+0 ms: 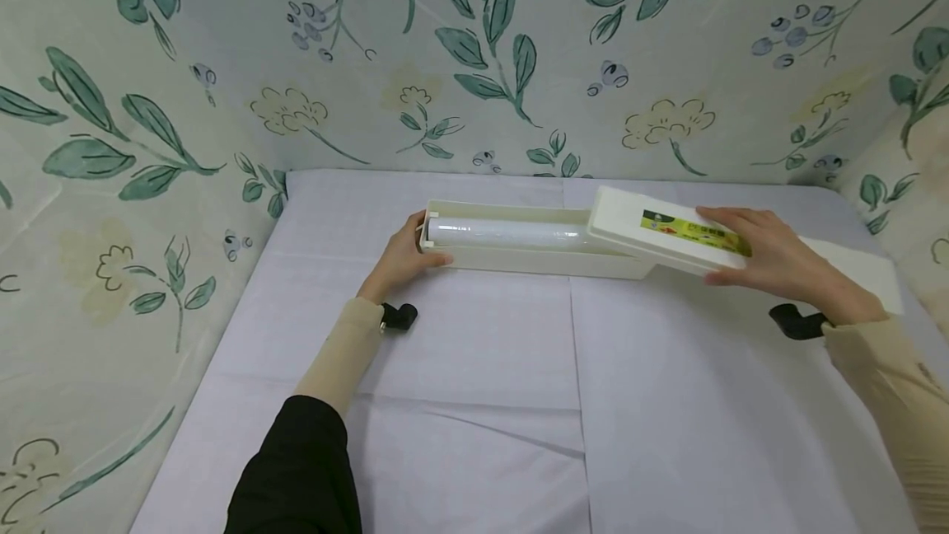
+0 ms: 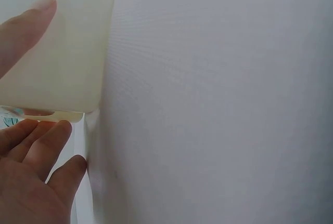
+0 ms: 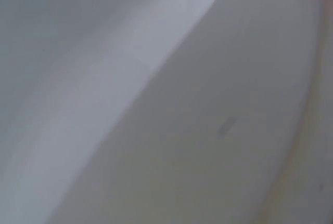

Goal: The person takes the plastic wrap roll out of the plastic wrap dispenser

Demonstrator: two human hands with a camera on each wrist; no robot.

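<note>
A leaf-and-flower printed cloth (image 1: 482, 138) rises behind a white-covered table (image 1: 460, 452). Near the table's far edge, between the person's two hands, sits a long cream box (image 1: 534, 262), its long axis running left to right and its top partly uncovered. A white lid (image 1: 630, 221) slants over the box's right part, its left end nearer the far edge than its right; whether the two touch is hard to tell. The box's mouth lies to the left of the right hand (image 1: 786, 254), which grips the lid, fingers over the far side and thumb on the near side. The left hand (image 1: 404, 258), nearer the box, holds its left end, thumb on the front wall and fingers round the end, parted only by the box's width. Inside the box lies a shiny pale roll (image 1: 511, 232), parallel to it, its right part hidden by the lid. A yellow-green label (image 1: 693, 231) marks the lid. Counted: one box, one lid, one roll, one visible label, two hands.
</note>
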